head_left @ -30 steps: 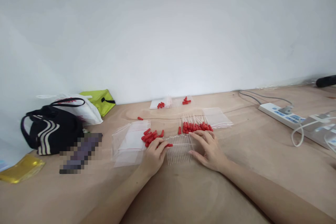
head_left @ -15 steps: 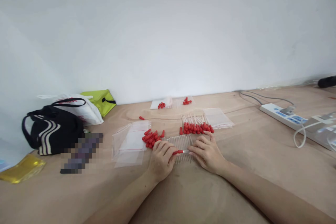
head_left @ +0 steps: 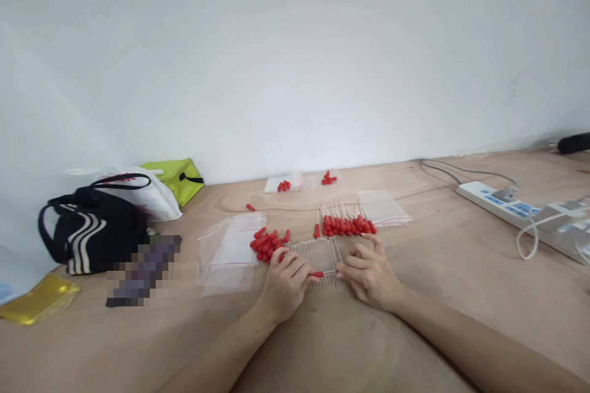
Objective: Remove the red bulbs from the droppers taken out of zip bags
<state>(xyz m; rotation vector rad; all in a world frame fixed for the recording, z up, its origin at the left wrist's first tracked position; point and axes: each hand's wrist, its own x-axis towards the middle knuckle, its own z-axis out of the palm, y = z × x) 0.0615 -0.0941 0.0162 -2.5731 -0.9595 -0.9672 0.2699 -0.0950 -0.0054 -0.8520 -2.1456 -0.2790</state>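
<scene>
Both hands are lower in the frame than a second ago, and the gap between them is narrower! The left hand [head_left: 288,276] pinches one red rubber bulb [head_left: 318,274], just below centre; the right hand [head_left: 371,273] has its fingers closed on one thin clear tube [head_left: 330,272], lined up with that bulb. Less tube shows between the hands now, though whether its end sits inside the bulb is too small to tell.

Under the hands lies a row of clear tubes [head_left: 316,250], its near part half covered by them, too fine to count. The left hand also blocks the edge of the red bulb pile [head_left: 267,245], overlapping too much to count. Just above the right hand, a bank of red-capped tubes [head_left: 348,224], one standing slightly apart at its left.

Further up the desk [head_left: 295,350]: one stray bulb [head_left: 250,207] and two small red clusters, a left one [head_left: 283,186] and a right one [head_left: 329,178]. One black bag [head_left: 108,236] with three pale stripes sits at left, one power strip [head_left: 491,198] at right.
</scene>
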